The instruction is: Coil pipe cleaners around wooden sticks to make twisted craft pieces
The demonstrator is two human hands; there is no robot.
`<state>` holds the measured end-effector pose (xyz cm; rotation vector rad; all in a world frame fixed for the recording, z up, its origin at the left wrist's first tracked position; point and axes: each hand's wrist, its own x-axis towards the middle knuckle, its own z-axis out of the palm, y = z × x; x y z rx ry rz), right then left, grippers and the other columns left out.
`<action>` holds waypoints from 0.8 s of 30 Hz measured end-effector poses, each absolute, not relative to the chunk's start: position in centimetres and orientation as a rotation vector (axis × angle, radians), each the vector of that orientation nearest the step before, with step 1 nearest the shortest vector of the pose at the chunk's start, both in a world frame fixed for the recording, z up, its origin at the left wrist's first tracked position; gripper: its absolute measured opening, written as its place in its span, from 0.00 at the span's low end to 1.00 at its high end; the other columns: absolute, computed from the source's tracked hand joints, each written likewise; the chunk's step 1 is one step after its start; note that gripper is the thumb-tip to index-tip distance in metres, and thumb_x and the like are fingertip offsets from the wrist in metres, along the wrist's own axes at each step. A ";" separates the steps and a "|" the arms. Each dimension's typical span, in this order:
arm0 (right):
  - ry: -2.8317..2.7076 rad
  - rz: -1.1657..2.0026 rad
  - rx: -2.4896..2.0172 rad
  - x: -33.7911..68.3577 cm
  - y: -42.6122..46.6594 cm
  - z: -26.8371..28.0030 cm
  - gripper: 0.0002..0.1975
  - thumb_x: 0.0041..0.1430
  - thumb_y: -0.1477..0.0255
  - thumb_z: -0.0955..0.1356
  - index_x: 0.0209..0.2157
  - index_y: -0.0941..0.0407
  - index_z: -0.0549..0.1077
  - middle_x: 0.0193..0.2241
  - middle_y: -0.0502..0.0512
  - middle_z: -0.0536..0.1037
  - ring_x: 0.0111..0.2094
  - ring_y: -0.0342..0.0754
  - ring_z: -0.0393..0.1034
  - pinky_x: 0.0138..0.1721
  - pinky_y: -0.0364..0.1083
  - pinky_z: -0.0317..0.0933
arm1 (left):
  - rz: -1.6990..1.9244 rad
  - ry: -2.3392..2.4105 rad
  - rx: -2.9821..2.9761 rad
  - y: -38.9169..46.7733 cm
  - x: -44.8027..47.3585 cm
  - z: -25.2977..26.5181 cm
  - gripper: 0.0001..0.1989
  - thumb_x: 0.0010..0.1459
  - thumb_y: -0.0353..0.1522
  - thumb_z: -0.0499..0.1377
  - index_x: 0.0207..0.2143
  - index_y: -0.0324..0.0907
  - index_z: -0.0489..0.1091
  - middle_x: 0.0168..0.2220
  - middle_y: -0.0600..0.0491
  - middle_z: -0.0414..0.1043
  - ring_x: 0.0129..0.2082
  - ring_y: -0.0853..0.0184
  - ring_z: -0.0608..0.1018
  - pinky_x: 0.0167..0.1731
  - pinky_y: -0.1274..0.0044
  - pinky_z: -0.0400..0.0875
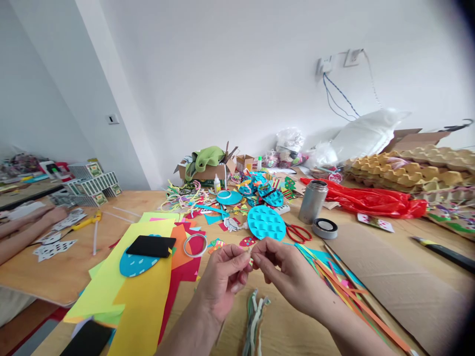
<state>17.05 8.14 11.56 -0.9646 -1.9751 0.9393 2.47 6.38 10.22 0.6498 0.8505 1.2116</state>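
My left hand [227, 272] and my right hand [280, 269] meet over the middle of the wooden table, fingertips pinched almost together. Whatever small pale piece sits between them is too tiny and covered to name. Just below the hands lies a bundle of grey, white and brown cords [255, 316]. Beyond my right hand is a blue round piece with raised squares [266, 222], and near it red-handled scissors [300, 233]. A roll of tape [195, 245] lies past my left hand.
Yellow paper [144, 301] carries a black phone [151, 246] at left. A steel flask [312, 202], coloured paper strips [341, 289] and brown cardboard [401, 277] lie right, near a cutter knife [449, 253]. Another person's arms [33, 225] reach in at far left beside playing cards [55, 247].
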 end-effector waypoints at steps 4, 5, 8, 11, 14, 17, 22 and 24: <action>-1.937 0.999 -1.013 16.9 8.4 11.3 0.09 0.59 0.70 0.60 0.28 0.58 0.67 0.19 0.47 0.67 0.20 0.41 0.62 0.20 0.39 0.56 | 1.240 0.846 0.624 6.6 2.7 9.8 0.13 0.39 0.33 0.67 0.21 0.36 0.66 0.17 0.57 0.67 0.13 0.81 0.63 0.10 0.86 0.42; -1.930 1.000 -1.029 16.8 8.4 11.3 0.09 0.58 0.70 0.60 0.28 0.57 0.67 0.19 0.47 0.67 0.19 0.41 0.62 0.19 0.39 0.56 | 1.245 0.852 0.624 6.6 2.8 9.7 0.13 0.39 0.33 0.67 0.21 0.36 0.66 0.17 0.57 0.67 0.13 0.81 0.63 0.10 0.86 0.43; -1.918 0.968 -1.076 16.4 8.1 11.2 0.08 0.58 0.71 0.61 0.27 0.57 0.66 0.18 0.46 0.66 0.19 0.41 0.61 0.19 0.39 0.54 | 1.268 0.862 0.621 6.6 3.0 9.5 0.13 0.40 0.33 0.67 0.20 0.36 0.65 0.16 0.57 0.66 0.13 0.81 0.62 0.10 0.86 0.43; -1.897 0.896 -1.106 15.9 7.6 11.2 0.09 0.59 0.70 0.61 0.26 0.56 0.65 0.18 0.46 0.66 0.18 0.41 0.61 0.18 0.39 0.54 | 1.296 0.862 0.617 6.7 3.1 9.5 0.13 0.41 0.33 0.67 0.19 0.36 0.65 0.16 0.58 0.66 0.12 0.81 0.62 0.10 0.87 0.43; -1.885 0.877 -1.066 15.7 7.2 11.4 0.10 0.60 0.69 0.61 0.26 0.56 0.65 0.19 0.47 0.67 0.19 0.41 0.62 0.19 0.39 0.55 | 1.313 0.851 0.618 6.8 2.9 9.6 0.12 0.42 0.32 0.67 0.21 0.37 0.66 0.16 0.58 0.66 0.13 0.80 0.63 0.10 0.87 0.45; -1.913 0.889 -1.017 15.9 7.1 11.3 0.09 0.61 0.70 0.60 0.29 0.57 0.67 0.22 0.49 0.70 0.21 0.41 0.63 0.20 0.39 0.56 | 1.313 0.846 0.620 6.9 2.7 9.8 0.10 0.43 0.32 0.66 0.26 0.38 0.69 0.17 0.58 0.67 0.13 0.80 0.64 0.10 0.87 0.46; -1.994 0.628 -1.063 16.2 6.9 11.2 0.08 0.61 0.73 0.60 0.38 0.57 0.68 0.28 0.52 0.73 0.21 0.41 0.66 0.21 0.40 0.57 | 1.339 0.852 0.598 7.0 2.6 9.8 0.10 0.45 0.32 0.66 0.30 0.35 0.73 0.20 0.56 0.68 0.15 0.81 0.65 0.11 0.88 0.50; -1.951 0.383 -1.115 16.1 6.6 11.2 0.10 0.60 0.72 0.60 0.43 0.57 0.67 0.34 0.56 0.73 0.21 0.41 0.66 0.22 0.41 0.57 | 1.377 0.836 0.547 7.1 2.5 9.7 0.09 0.45 0.31 0.65 0.31 0.36 0.73 0.20 0.56 0.68 0.15 0.80 0.66 0.12 0.88 0.52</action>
